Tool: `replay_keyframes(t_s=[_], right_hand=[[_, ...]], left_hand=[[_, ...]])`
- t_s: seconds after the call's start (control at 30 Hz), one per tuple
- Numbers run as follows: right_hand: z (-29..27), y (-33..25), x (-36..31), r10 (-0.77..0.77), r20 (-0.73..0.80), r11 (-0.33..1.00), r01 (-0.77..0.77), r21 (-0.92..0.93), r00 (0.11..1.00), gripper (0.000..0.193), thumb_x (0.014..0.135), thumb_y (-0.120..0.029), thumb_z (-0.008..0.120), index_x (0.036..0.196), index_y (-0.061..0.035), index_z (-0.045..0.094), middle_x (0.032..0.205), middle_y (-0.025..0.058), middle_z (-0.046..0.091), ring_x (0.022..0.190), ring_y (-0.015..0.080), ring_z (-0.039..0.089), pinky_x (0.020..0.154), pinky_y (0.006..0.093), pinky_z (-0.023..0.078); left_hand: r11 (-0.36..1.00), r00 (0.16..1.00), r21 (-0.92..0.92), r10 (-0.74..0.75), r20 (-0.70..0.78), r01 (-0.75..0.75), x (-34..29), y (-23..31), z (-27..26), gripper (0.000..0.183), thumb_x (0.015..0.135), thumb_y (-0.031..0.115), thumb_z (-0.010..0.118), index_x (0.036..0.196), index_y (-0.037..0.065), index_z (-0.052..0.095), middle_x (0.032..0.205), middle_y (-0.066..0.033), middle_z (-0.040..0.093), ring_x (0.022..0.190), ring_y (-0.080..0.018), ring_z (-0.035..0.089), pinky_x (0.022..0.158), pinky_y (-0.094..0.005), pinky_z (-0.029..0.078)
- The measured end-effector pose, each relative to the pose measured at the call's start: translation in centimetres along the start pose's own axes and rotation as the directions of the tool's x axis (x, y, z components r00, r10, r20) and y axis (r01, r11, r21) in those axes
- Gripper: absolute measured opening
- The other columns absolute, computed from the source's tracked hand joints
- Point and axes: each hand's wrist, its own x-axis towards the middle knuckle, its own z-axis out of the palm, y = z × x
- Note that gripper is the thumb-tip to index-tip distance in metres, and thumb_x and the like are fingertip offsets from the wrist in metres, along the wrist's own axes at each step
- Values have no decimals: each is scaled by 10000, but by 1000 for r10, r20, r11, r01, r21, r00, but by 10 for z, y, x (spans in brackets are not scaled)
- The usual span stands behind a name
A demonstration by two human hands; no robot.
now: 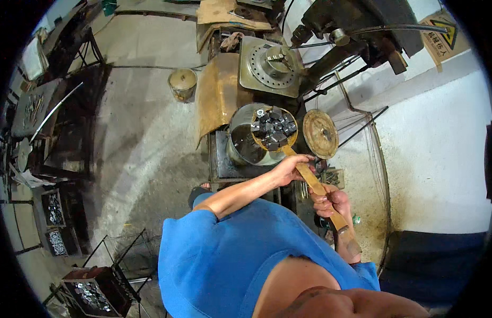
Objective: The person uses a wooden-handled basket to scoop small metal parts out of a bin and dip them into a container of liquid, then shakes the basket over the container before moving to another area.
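Note:
Both of my hands grip the long flat wooden handle of a strainer (314, 183). Higher up, nearer the strainer's round bowl, is my left hand (288, 168), closed with its thumb over the handle. My right hand (337, 200) wraps round the handle lower down, near my body. Dark, blocky metal parts (276, 130) fill the bowl in a heap; one by the far rim looks like a bright nut. Beneath the bowl stands a round metal pot (245, 144), its inside dark. Whether the bowl rests on the pot's rim I cannot tell.
Right of the pot leans a round brown lid (320, 134). Beyond it is a machine table with a three-jaw chuck (277, 61). A lidded bucket (183, 85) stands on the floor. Crates of metal parts (92, 294) are at the lower left; a white wall (437, 159) lies right.

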Motion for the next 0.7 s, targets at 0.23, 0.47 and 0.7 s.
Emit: replay_keyframes(t_s=[0.23, 0.47, 0.7], right_hand=[[23, -2, -11, -38, -70, 999, 40, 25, 997, 436, 634, 39, 491, 1064, 39, 412, 685, 16, 332, 501, 82, 337, 365, 218, 292], [31, -12, -27, -22, -6, 996, 22, 88, 1000, 530, 619, -13, 606, 1099, 39, 389, 707, 31, 362, 525, 90, 371, 381, 229, 340], [44, -16, -30, -24, -100, 999, 28, 43, 995, 526, 625, -35, 622, 1091, 48, 393, 707, 25, 366, 525, 76, 394, 368, 217, 337]], left_hand=[[997, 999, 70, -9, -43, 12, -6, 7, 19, 274, 829, 206, 461, 1064, 80, 521, 897, -96, 612, 863, -185, 590, 776, -347, 468], [989, 999, 143, -26, -30, 30, 0, 12, 40, 262, 860, 259, 454, 1036, 83, 534, 874, -81, 617, 814, -171, 602, 683, -326, 511], [992, 997, 105, -73, 12, 71, 8, 4, 35, 277, 845, 277, 495, 1027, 74, 546, 891, -85, 600, 819, -178, 592, 647, -359, 530]])
